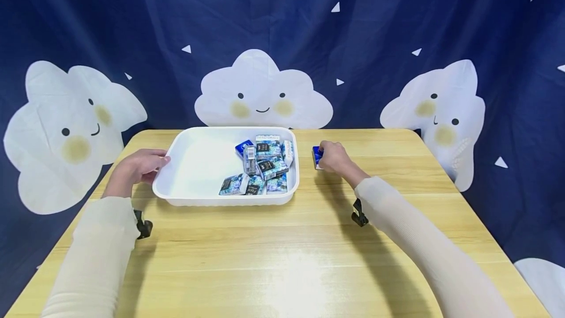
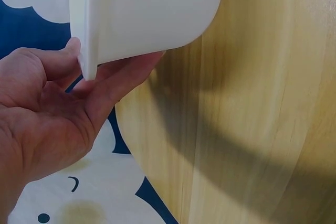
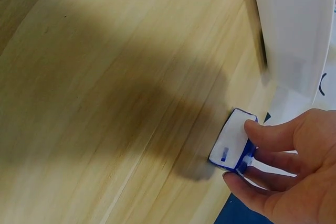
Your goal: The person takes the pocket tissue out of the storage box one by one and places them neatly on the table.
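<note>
My left hand (image 1: 143,165) holds the left end of a white plastic tray (image 1: 194,161). In the left wrist view the thumb lies on the tray's rim (image 2: 88,35), with the fingers under it against the outer wall. Several small tissue packs (image 1: 272,167) with a blue floral print lie heaped in the tray's right half, with a plain blue pack (image 1: 243,147) among them. To the right of the tray, my right hand (image 1: 336,158) pinches a blue and white tissue pack (image 3: 232,137) between thumb and fingers, close over the table.
The tray stands toward the far edge of a light wooden table (image 1: 247,249). Behind the table hangs a dark blue curtain (image 1: 371,33) with smiling clouds. A black strap buckle (image 1: 359,212) hangs at each wrist.
</note>
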Demonstrator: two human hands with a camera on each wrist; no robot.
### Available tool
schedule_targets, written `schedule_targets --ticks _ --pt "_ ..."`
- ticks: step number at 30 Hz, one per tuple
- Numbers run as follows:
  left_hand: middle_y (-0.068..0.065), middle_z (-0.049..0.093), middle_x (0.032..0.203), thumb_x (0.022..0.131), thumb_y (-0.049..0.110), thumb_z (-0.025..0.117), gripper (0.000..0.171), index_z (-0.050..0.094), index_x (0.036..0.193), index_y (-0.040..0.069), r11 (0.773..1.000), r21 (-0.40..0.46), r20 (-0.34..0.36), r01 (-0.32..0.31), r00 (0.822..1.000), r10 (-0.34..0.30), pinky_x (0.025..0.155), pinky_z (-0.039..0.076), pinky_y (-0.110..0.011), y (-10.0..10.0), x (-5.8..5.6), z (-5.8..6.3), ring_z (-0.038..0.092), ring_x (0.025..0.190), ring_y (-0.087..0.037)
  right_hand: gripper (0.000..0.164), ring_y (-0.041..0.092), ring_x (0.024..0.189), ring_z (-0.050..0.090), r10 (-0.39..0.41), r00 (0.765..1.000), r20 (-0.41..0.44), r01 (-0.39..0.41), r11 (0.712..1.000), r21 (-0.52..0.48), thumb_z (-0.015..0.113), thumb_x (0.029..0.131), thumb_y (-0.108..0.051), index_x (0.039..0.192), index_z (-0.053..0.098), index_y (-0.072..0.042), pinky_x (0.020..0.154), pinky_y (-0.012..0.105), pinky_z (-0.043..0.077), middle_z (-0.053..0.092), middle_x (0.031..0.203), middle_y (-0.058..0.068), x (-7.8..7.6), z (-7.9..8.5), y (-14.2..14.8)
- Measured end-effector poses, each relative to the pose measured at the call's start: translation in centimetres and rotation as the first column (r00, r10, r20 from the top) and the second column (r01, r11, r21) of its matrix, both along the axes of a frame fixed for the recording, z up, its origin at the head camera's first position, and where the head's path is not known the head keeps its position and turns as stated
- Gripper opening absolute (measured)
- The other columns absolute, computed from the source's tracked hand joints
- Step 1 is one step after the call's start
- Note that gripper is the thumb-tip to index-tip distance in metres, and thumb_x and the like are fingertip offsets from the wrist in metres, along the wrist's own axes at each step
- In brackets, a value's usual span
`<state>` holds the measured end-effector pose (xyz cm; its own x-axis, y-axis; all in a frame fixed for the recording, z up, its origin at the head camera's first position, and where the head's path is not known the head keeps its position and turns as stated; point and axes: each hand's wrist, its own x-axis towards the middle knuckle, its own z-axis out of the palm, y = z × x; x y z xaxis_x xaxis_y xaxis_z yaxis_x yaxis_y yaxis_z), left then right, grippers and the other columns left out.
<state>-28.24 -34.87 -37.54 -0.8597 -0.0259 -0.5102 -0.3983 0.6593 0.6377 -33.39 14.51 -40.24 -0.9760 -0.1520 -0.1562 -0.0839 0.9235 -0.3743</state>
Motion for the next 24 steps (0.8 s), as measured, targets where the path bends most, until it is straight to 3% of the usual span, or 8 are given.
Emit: schedule_targets --ticks 9,24 --pt "-0.031 0.033 0.154 0.111 0.027 0.037 0.059 0.017 0.161 0.001 1.0 -0.011 0.007 -0.009 1.0 0.009 0.083 0.055 -0.033 0.0 -0.1 -0.1 0.051 0.123 -0.038 0.045 0.036 0.115 0.054 0.007 1.0 -0.007 -0.007 1.0 0.027 0.063 0.087 -0.002 0.131 0.057 0.001 0.1 0.046 0.048 0.063 0.128 0.021 0.0 0.1 -0.1" --pt "-0.031 0.042 0.147 0.111 0.026 0.037 0.059 0.019 0.16 -0.001 1.0 -0.009 0.006 0.001 1.0 -0.001 0.079 0.057 -0.034 0.0 -0.2 0.0 0.06 0.11 -0.031 0.047 0.035 0.113 0.053 0.019 1.0 0.014 -0.02 0.996 0.089 0.062 0.085 -0.004 0.131 0.06 0.001 0.099 0.044 0.048 0.064 0.127 0.02 0.0 1.1 -0.3"
